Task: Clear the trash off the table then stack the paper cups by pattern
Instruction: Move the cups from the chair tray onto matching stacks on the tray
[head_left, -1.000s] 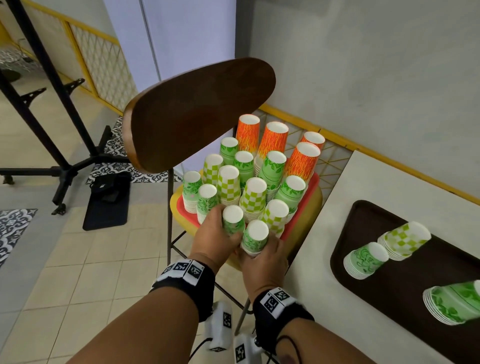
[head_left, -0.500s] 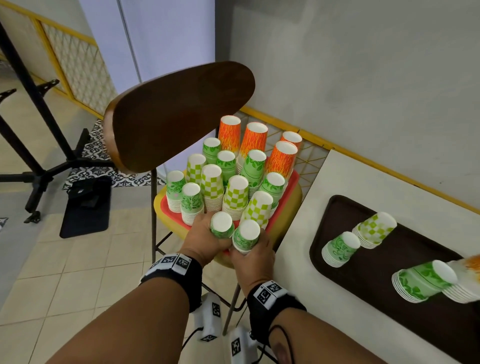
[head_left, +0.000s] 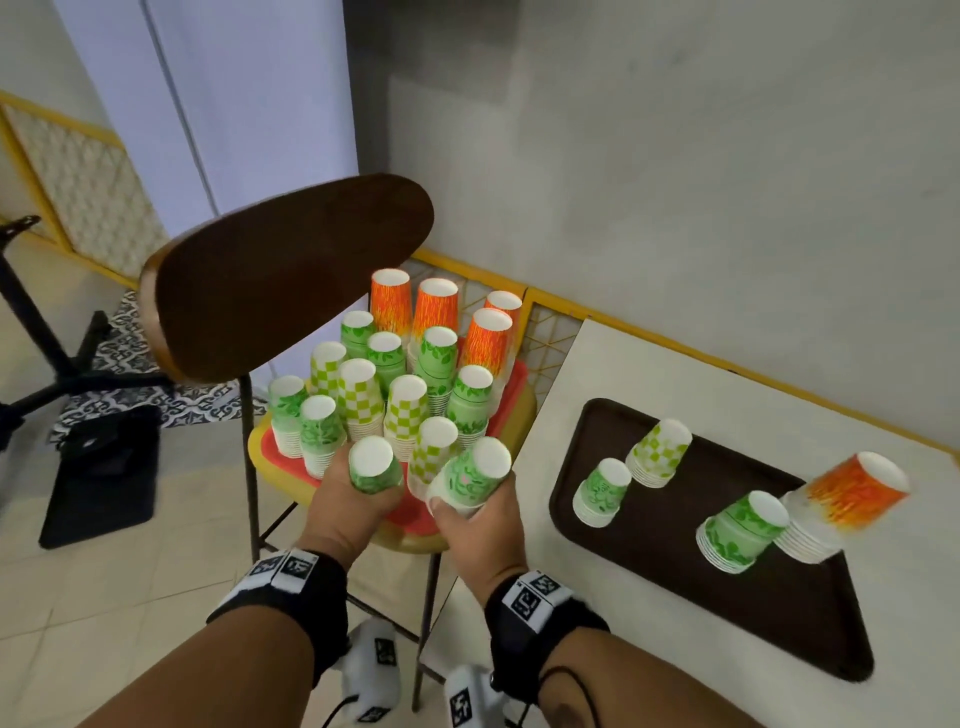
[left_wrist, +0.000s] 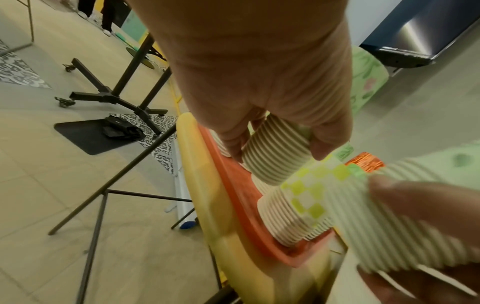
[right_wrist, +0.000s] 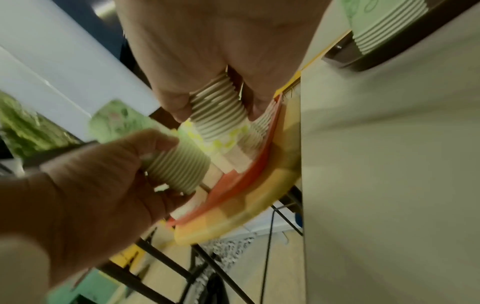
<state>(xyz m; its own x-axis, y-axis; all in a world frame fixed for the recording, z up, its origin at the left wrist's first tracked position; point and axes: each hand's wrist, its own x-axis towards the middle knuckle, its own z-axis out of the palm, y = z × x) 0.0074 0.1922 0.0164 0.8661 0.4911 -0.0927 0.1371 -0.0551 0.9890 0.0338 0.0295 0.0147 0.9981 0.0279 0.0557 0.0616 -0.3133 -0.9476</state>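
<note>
On the chair seat lies a red tray (head_left: 511, 395) crowded with upside-down cup stacks: orange (head_left: 435, 312), green leaf (head_left: 439, 353) and green checkered (head_left: 358, 387). At its front edge my left hand (head_left: 358, 501) grips a green leaf stack (head_left: 371, 467), seen by its ribbed rims (left_wrist: 278, 152) in the left wrist view. My right hand (head_left: 470, 512) grips a pale green floral stack (head_left: 472, 475), tilted to the right, whose rims (right_wrist: 218, 115) show between its fingers. A checkered stack (left_wrist: 298, 205) stands on the tray just behind both.
A dark brown tray (head_left: 779, 613) on the white table (head_left: 649, 374) at right holds a floral stack (head_left: 602, 491), a checkered stack (head_left: 657, 452), a leaf stack (head_left: 740, 530) and an orange stack (head_left: 841, 501). The chair's wooden backrest (head_left: 280, 280) overhangs the red tray's far side.
My right hand has raised its floral stack and tipped it to the right, toward the table. The left hand keeps its grip on the leaf stack. The view has swung right.
</note>
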